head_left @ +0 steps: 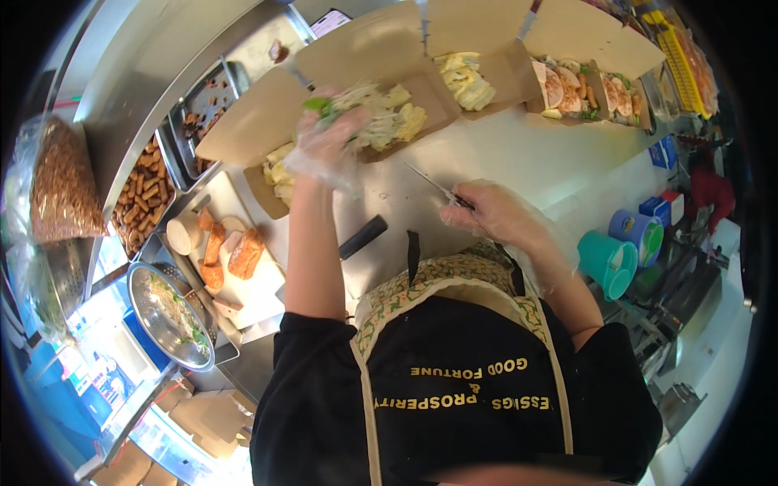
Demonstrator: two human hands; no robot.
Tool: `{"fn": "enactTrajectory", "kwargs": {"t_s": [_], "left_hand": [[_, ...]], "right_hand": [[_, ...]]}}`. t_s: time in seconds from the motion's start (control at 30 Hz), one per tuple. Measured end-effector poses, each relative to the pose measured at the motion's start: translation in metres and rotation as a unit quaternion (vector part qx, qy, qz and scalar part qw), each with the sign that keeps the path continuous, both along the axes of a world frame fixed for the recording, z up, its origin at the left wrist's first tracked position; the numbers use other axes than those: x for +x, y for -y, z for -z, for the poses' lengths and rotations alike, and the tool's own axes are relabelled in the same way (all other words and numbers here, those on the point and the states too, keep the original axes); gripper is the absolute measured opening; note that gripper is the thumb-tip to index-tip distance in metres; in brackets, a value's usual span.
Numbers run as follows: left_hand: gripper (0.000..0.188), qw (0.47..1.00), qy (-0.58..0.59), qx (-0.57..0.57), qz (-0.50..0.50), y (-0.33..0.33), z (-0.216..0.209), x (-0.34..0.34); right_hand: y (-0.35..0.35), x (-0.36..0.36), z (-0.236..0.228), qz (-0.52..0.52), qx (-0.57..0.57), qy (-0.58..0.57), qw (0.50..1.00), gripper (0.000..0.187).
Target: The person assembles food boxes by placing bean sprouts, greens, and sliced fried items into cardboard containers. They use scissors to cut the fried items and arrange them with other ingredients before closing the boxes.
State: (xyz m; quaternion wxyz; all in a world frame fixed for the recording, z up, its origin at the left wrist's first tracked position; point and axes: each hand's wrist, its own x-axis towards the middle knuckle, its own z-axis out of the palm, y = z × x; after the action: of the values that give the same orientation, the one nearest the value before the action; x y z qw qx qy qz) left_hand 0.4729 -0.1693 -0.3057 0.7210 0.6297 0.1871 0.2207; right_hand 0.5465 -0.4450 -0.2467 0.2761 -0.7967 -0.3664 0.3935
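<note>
My left hand (328, 138), in a clear plastic glove, is closed on white bean sprouts (361, 101) with a green leaf, above an open cardboard box (433, 99). Pale yellow folded food (408, 121) lies in that box beside the sprouts. Lower and to the right, my gloved right hand (494, 212) grips what look like scissors (433, 183), their thin metal tip pointing up and left and the dark handle mostly hidden by my fingers. A black knife handle (363, 236) lies on the steel counter (502, 154) between my arms.
Another open box (506, 77) holds similar yellow food; boxes at far right hold sliced meat (567, 89). On the left are a cutting board (263, 279) with browned meat pieces (245, 253), a steel bowl of sprouts (174, 316) and a tray of brown sausage-like pieces (144, 190). Teal tubs (608, 263) stand right.
</note>
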Motion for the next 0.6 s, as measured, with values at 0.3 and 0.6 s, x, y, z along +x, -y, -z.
{"fn": "enactTrajectory", "kwargs": {"t_s": [0.3, 0.6], "left_hand": [[0.068, 0.916, -0.325, 0.224, 0.076, 0.061, 0.028, 0.114], [0.075, 0.838, -0.337, 0.354, 0.241, 0.039, -0.016, 0.099]], "right_hand": [[0.034, 0.046, 0.007, 0.044, 0.045, 0.052, 0.997, 0.049], [-0.014, 0.059, 0.029, 0.231, 0.038, -0.327, 0.916, 0.051]]}}
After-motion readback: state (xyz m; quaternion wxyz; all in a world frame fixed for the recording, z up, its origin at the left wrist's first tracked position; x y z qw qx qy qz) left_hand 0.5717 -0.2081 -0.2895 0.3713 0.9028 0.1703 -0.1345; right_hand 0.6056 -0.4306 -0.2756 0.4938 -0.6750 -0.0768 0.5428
